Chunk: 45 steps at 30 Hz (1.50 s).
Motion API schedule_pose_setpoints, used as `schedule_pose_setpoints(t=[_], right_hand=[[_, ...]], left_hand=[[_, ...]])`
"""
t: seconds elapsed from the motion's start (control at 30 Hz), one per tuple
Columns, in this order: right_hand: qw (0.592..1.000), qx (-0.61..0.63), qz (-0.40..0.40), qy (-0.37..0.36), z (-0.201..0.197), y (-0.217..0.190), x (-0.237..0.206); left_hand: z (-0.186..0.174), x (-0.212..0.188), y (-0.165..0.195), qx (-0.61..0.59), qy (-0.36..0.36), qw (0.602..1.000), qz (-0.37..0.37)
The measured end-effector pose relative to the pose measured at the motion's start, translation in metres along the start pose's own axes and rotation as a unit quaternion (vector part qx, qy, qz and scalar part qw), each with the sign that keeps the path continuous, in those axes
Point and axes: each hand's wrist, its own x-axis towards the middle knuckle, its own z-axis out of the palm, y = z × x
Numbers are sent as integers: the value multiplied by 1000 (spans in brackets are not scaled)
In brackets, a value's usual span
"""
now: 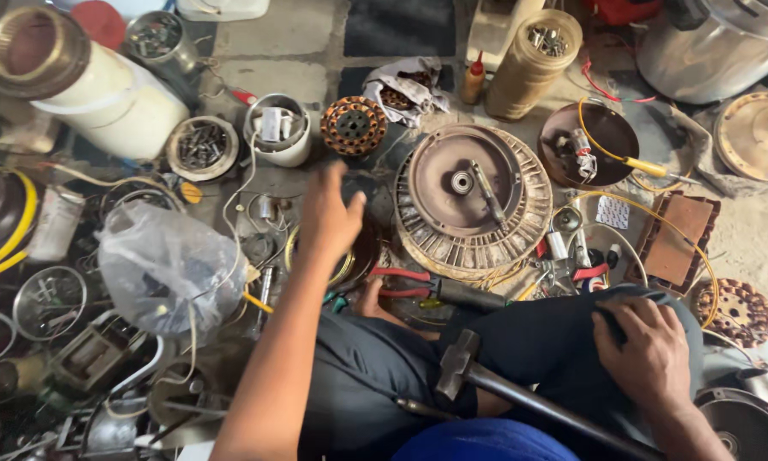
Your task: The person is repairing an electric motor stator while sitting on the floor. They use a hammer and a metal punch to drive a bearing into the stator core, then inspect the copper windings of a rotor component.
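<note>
A: Broadly, what did the surface look like?

B: It was a concrete floor (273, 38) crowded with parts — a ribbed fan motor housing (473, 201) at centre, a copper-wound stator (353, 125) beyond it, tins of screws (202, 147), a clear plastic bag (166, 269) at left, and a steel pot (712, 47) at top right.

A: And the hands?

B: The left hand (328, 213) was stretched forward over the clutter, palm down, fingers loosely spread and gripping nothing; it hovered just beside the housing, nearest a brass-coloured ring (343, 265) below it. The right hand (648, 350) lay flat on the dark trousers (537, 341) at the knee, fingers curled on the cloth — holding no tool.

A: Anything on the lap?

B: A hammer (461, 363) rested across the thighs, and red-handled pliers (418, 283) lay just in front of the legs.
</note>
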Motion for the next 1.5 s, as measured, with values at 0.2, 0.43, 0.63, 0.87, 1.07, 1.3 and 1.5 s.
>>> schedule_pose_setpoints(t=[0.2, 0.43, 0.63, 0.87, 1.07, 1.3, 1.5], right_hand=[[1000, -11, 10, 0, 19, 5, 14], [997, -54, 48, -13, 45, 14, 23], [998, -56, 20, 8, 115, 42, 27], [995, 63, 72, -15, 117, 32, 55], [962, 112, 112, -224, 125, -39, 132], [986, 20, 75, -145, 151, -76, 126], [957, 219, 171, -87, 147, -69, 115]], left_hand=[[58, 114, -54, 122, -27, 992, -15], [103, 182, -74, 175, -105, 974, -97], [142, 198, -92, 134, -101, 982, -92], [88, 161, -63, 79, 124, 978, 147], [9, 85, -21, -133, 147, 975, 96], [-8, -29, -11, -865, -90, 491, -49], [-6, -57, -35, -890, -72, 446, -64]])
